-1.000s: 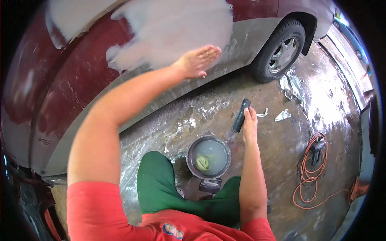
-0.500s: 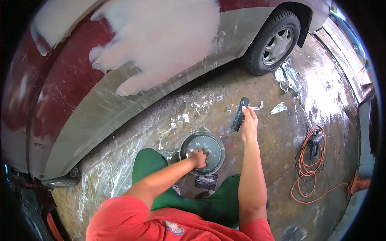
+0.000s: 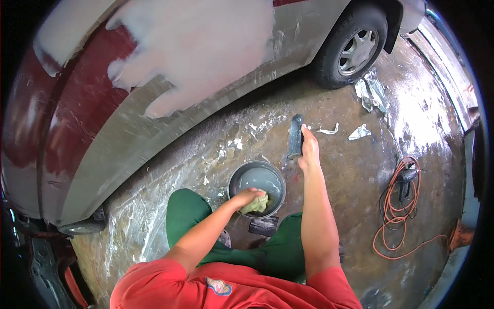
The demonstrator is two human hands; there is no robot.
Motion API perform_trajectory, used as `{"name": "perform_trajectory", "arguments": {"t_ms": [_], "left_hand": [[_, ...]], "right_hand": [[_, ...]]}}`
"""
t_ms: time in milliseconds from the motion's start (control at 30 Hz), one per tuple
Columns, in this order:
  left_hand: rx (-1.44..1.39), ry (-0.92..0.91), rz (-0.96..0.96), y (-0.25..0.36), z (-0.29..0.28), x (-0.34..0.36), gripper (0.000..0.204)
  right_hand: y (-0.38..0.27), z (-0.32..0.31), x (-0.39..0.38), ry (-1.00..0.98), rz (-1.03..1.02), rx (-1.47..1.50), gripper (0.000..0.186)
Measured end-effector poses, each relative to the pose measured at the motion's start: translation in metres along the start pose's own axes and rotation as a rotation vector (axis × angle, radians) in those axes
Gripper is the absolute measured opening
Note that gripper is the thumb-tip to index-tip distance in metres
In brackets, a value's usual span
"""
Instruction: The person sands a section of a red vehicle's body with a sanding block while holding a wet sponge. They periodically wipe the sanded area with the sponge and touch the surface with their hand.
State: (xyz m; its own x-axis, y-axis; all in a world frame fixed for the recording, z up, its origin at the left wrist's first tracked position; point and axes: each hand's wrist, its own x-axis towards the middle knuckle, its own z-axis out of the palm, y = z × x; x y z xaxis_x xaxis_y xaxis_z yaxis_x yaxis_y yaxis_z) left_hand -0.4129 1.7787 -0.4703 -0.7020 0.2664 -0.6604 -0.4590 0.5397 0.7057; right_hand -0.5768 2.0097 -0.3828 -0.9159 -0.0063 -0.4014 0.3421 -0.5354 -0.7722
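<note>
My left hand (image 3: 248, 196) is closed on a wet, crumpled yellow-green cloth (image 3: 257, 205), just over the grey water in a round metal basin (image 3: 256, 164). Out to the right of the basin, my right hand (image 3: 310, 148) grips a long dark sanding block (image 3: 295, 135) by its side, held above the floor. Its underside is hidden from me. Beyond both hands stands a maroon and grey car, its side panel (image 3: 206, 46) covered with a broad pale patch of filler.
A dark rectangular piece (image 3: 263, 226) lies between my green-trousered knees, close to the basin. Crumpled plastic (image 3: 371, 92) sits by the car's wheel (image 3: 355, 50), with white scraps nearby. At the right lie a coiled orange cord (image 3: 391, 208) and a dark power tool (image 3: 406, 183). The floor looks wet.
My left hand, earlier dipped in the basin's water, has come up with the yellow-green cloth. My right hand has shifted slightly left and turned the sanding block more upright in view.
</note>
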Motion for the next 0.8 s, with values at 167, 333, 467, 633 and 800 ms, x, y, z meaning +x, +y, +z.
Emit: {"name": "perform_trajectory", "arguments": {"t_ms": [167, 333, 467, 633, 800], "left_hand": [[-0.737, 0.073, -0.138, -0.002, -0.002, -0.028, 0.054], [-0.946, 0.227, -0.07, -0.001, -0.007, -0.043, 0.067], [-0.682, 0.31, 0.164, 0.029, -0.017, -0.044, 0.041], [-0.132, 0.299, 0.225, 0.071, -0.072, -0.049, 0.022], [0.472, 0.554, 0.594, 0.239, -0.176, -0.143, 0.026]], "right_hand": [[0.001, 0.029, 0.002, -0.124, 0.106, 0.167, 0.04], [0.014, 0.054, 0.01, -0.167, 0.202, 0.246, 0.038], [0.034, 0.053, 0.028, -0.137, 0.128, 0.118, 0.036], [0.061, 0.062, 0.022, 0.064, 0.097, 0.123, 0.039], [0.058, 0.039, 0.041, 0.117, 0.015, 0.184, 0.038]]}}
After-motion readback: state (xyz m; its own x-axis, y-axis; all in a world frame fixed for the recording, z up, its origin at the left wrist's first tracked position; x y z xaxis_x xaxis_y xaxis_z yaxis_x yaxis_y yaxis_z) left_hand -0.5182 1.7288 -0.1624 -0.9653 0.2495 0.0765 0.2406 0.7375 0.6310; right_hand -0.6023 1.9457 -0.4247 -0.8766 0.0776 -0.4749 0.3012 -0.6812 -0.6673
